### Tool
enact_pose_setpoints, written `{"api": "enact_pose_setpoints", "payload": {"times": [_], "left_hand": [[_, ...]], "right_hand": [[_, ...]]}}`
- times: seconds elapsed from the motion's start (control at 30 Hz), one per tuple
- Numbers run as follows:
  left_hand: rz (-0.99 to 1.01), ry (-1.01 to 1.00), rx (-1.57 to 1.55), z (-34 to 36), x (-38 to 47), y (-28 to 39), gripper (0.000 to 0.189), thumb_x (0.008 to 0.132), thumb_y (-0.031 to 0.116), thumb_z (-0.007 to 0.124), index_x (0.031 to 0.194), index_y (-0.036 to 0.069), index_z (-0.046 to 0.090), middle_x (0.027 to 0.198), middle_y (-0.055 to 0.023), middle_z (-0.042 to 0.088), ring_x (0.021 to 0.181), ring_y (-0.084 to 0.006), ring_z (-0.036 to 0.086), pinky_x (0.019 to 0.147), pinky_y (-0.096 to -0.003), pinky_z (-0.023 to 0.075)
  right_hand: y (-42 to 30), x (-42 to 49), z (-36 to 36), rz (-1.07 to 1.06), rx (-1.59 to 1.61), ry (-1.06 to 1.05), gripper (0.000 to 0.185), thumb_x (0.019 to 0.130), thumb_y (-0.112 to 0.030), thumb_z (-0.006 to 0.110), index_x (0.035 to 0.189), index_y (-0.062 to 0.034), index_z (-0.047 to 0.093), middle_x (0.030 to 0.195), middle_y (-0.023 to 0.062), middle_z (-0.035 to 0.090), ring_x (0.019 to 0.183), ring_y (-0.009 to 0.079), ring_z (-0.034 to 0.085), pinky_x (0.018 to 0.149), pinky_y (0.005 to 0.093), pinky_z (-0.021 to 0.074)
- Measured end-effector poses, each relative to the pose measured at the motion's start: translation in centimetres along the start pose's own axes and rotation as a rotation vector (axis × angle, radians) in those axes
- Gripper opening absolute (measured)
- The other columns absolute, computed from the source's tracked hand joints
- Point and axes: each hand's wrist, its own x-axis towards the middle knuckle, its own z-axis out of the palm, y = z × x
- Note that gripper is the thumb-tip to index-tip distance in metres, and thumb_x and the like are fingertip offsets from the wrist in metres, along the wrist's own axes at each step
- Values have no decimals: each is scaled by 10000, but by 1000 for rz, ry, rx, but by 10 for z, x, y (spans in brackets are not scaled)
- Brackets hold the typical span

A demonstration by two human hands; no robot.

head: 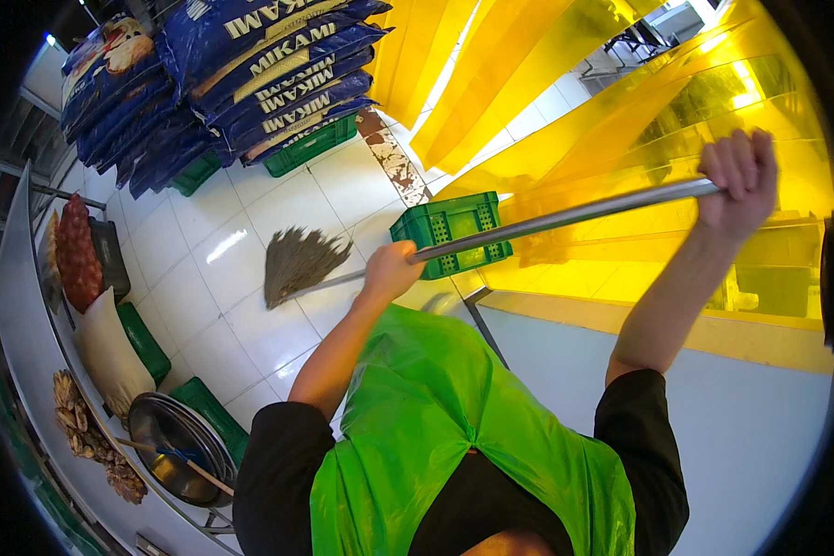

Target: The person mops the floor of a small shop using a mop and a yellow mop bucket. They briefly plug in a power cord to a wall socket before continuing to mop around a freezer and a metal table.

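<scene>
Both hands grip the metal pole [563,215] of a mop, which slants across the view. My left hand [392,270] is closed around the pole lower down, nearer the mop head. My right hand [740,170] clasps the pole near its upper end, raised at the right; any pole end inside the fist is hidden. The grey, frayed mop head [304,264] spreads over the white tiled floor [205,274] at the far left end of the pole. Behind the pole sits a green plastic crate [452,207], partly covered by it.
Blue printed sacks [278,69] are stacked on green crates [313,146]. Yellow plastic strip curtains [584,132] hang at the right. Along the left stand a metal table [24,278], a red mesh sack [80,254], a pale sack [111,351] and metal basins [174,417].
</scene>
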Motion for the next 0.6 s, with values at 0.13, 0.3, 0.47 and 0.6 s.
{"api": "enact_pose_setpoints", "payload": {"times": [0.13, 0.3, 0.47, 0.6], "left_hand": [[-79, 91, 54, -19, -29, -48, 297, 822, 276, 674, 688, 35, 565, 651, -215, 573, 632, -441, 556, 561, -494, 421], [-228, 201, 95, -41, -79, -85, 303, 830, 253, 660, 670, 28, 536, 630, -232, 563, 615, -457, 551, 543, -505, 407], [-321, 256, 69, -39, -109, -89, 345, 830, 279, 694, 682, 18, 524, 609, -232, 542, 603, -452, 543, 534, -493, 399], [-355, 271, 50, -33, -118, -76, 353, 833, 292, 714, 702, 14, 540, 606, -220, 552, 602, -439, 553, 537, -483, 403]], "right_hand": [[69, 7, -3, 75, 88, -21, 271, 1044, -200, 435, 776, -163, 448, 571, -83, 323, 456, 55, 308, 508, 277, 350], [135, 15, 29, 172, 143, -110, 221, 1037, -193, 448, 818, -161, 453, 559, -69, 318, 453, 69, 335, 504, 282, 372], [150, 25, 39, 205, 173, -143, 214, 1032, -193, 461, 820, -163, 459, 560, -69, 329, 444, 70, 333, 479, 282, 355], [152, 30, 41, 214, 187, -146, 233, 1034, -201, 459, 804, -160, 452, 560, -71, 327, 441, 65, 325, 473, 274, 342]]}}
